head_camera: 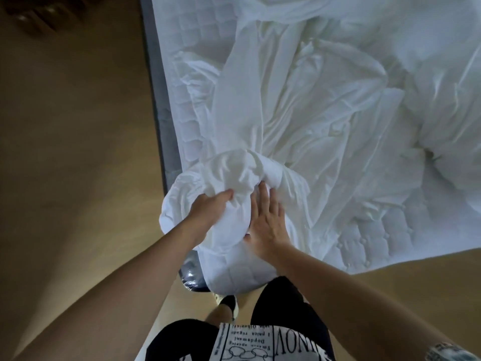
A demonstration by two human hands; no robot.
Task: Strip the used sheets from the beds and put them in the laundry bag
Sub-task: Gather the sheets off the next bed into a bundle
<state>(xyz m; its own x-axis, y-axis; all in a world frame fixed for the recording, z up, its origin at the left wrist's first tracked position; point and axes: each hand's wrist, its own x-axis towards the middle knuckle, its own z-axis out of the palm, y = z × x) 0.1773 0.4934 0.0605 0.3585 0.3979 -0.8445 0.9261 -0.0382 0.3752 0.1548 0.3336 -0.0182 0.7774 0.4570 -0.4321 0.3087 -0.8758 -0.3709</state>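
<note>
The white sheet (299,121) lies crumpled over the bed, pulled away from the near corner and gathered there into a loose bundle. This bundle hangs partly over the corner of the mattress (187,82), and the rest of the sheet stretches in long folds toward the middle of the bed. Where the sheet is pulled off, the quilted white surface of the mattress shows, along the left edge and also at the near right side.

The left hand (208,212) grips the bundle from the left side; its fingers are curled into the cloth and partly buried in it. The right hand (265,220) lies just beside it, flat on the bundle, with the fingers straight and slightly spread, pressing on the cloth and not closing around it. The two hands are near each other, with only a fold of sheet between them.

Farther on the bed, at the right, a thick white duvet (442,100) is bunched up. The side of the mattress is grey, and at the near corner a piece of shiny plastic wrap (191,278) shows below the hanging cloth. The bed stands on a light brown floor (78,152). The person stands at the corner, in black shorts (286,308) and a shirt with printed letters.
</note>
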